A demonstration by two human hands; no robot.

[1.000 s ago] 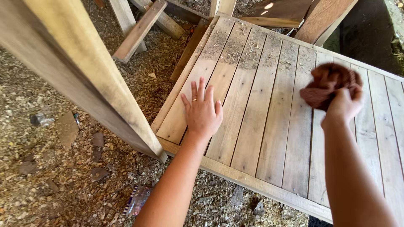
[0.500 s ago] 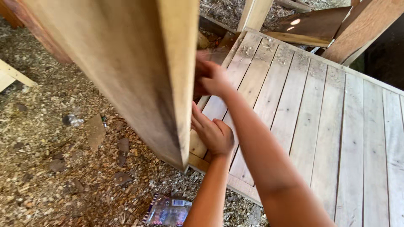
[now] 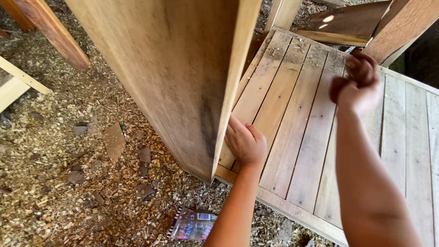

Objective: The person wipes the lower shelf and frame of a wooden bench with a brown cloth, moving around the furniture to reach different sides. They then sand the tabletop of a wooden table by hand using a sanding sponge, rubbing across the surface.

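Observation:
A slatted wooden panel [image 3: 292, 151] lies flat in front of me, dusted with sawdust at its far end. My left hand [image 3: 244, 142] rests palm down on its near left corner, fingers partly hidden behind a wide upright wooden board [image 3: 173, 77]. My right hand [image 3: 359, 84] is over the panel's middle slats, closed on a dark brown rag [image 3: 361, 66] that looks blurred.
The ground [image 3: 59, 183] on the left is covered in wood chips and sawdust. A crumpled plastic wrapper [image 3: 192, 224] lies near the panel's front edge. Timber pieces [image 3: 50, 27] lean at the upper left, and more boards [image 3: 347, 23] stand beyond the panel.
My right hand with the rag has swung from the panel's left side, by the upright board, back to the right over the middle slats. My left hand stayed on the corner.

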